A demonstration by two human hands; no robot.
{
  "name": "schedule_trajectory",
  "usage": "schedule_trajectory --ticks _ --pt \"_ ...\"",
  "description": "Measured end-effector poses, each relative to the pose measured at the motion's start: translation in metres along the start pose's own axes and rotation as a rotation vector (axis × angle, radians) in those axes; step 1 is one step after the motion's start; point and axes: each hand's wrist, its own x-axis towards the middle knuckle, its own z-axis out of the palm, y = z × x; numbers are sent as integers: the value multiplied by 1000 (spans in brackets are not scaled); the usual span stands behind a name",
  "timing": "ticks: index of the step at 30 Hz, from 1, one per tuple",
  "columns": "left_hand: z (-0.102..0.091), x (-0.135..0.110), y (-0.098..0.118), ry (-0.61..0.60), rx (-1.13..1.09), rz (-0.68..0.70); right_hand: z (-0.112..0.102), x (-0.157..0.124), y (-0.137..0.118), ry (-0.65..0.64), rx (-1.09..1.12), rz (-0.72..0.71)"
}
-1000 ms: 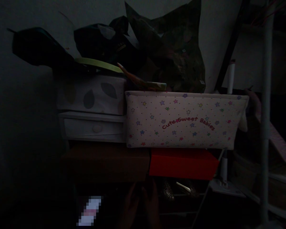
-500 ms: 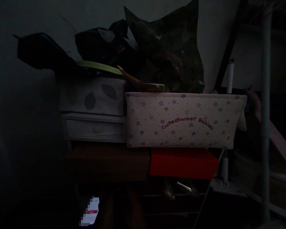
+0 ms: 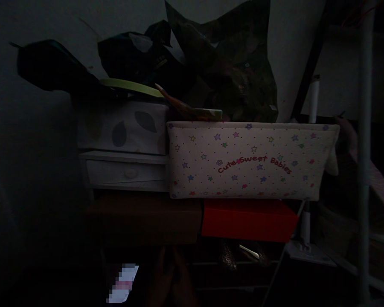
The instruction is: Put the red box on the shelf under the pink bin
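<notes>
- I see a dim hand [image 3: 169, 273] low in the dark; which one, and its grip, I cannot tell.
- Nearest above it: red box [image 3: 248, 219], judged stiff and light; hold its side edges.
- Star-print fabric bin [image 3: 249, 160] rests on the box; likely soft-walled.

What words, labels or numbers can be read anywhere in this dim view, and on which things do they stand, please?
"Cute Sweet Babies": in red letters across the front of the star-printed fabric box, which sits above the red box.
The pale patch at the bottom is blurred; nothing on it can be read.
The leaf-patterned box and the small drawer beneath it show no lettering.
The hands are barely visible in the dark below.
</notes>
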Motion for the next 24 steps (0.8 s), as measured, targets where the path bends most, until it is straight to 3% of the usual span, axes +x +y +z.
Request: schedule_trajectory --ticks 4,11,15,24 --pt "10 -5 7 0 59 71 -3 -2 7 75 140 20" --pt "18 -7 5 -21 189 70 -11 3 22 161 340 86" --pt "22 -7 3 -58 319 69 -14 4 24 185 359 100" --pt "30 -3 -16 -67 330 137 -20 2 29 130 330 73"
